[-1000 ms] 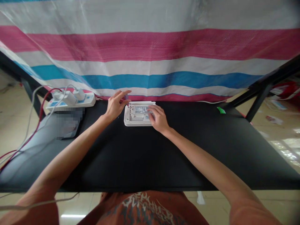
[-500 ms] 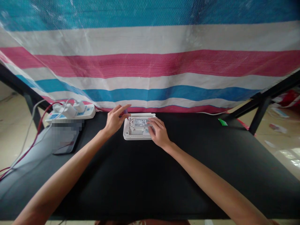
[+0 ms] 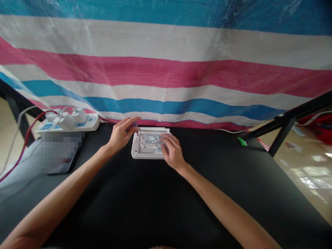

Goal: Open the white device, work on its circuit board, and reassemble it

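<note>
A white router point(image 3: 148, 150) lies bottom up on the black table, with a printed label point(image 3: 151, 139) on its vented underside and folded white antennas point(image 3: 154, 129) along its back edge. My right hand point(image 3: 173, 151) curls over the router's right end, fingers by the label and thumb nearer the front, gripping it. Over the back left corner, my left hand point(image 3: 120, 134) pinches a small purple object point(image 3: 132, 125) between thumb and fingers. Most of that object is hidden, so its kind is unclear.
To the left, a white power strip point(image 3: 92, 123) holds several plugs, with white and red cables point(image 3: 27, 136) running off. A dark phone or tablet point(image 3: 68, 166), partly blurred out, lies before it. A striped sheet point(image 3: 166, 72) hangs behind; a green scrap point(image 3: 242, 141) lies at right.
The view has shifted and tilted slightly, so the things on the table appear a little further left. Both hands keep nearly the same places at the router.
</note>
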{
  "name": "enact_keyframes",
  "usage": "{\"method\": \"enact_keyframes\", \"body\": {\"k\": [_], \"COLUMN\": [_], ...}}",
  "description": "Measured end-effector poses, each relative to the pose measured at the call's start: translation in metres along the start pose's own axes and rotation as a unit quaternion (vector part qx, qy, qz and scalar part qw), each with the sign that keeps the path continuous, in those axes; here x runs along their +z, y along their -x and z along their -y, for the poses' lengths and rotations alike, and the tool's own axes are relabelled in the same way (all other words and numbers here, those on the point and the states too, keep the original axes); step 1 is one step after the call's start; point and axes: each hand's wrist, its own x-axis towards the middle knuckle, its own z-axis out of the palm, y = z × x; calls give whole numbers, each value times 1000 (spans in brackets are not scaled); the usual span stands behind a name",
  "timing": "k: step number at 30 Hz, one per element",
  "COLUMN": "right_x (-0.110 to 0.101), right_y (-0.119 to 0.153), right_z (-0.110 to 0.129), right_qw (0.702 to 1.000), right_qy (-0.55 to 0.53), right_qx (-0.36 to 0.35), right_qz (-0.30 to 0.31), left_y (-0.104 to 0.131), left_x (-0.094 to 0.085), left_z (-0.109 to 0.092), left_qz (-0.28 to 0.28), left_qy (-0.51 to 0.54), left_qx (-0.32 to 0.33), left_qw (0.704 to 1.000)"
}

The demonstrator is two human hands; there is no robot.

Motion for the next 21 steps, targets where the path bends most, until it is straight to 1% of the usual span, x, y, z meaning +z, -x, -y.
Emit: {"method": "enact_keyframes", "body": {"k": [5,10,16,21], "right_x": [0,-1,0,0], "right_y": [0,0,0,0], "right_z": [0,0,0,-1], "right_qw": [1000,1000,1000,1000], "right_qy": [-3,-2,-2,-1], "right_qx": [-1,9,4,-2], "right_qz": [-9,-2,-2,-8], "left_y": [-2,-1,0,-1], "left_x": [-3,-6,-1,0], "left_z": [-5,-10,-6,-3], "left_qz": [-16,2,-14,-22], "left_qy": [-3,1,19,9], "left_qx": [3,3,-2,18], "left_qw": [1000,1000,1000,1000]}}
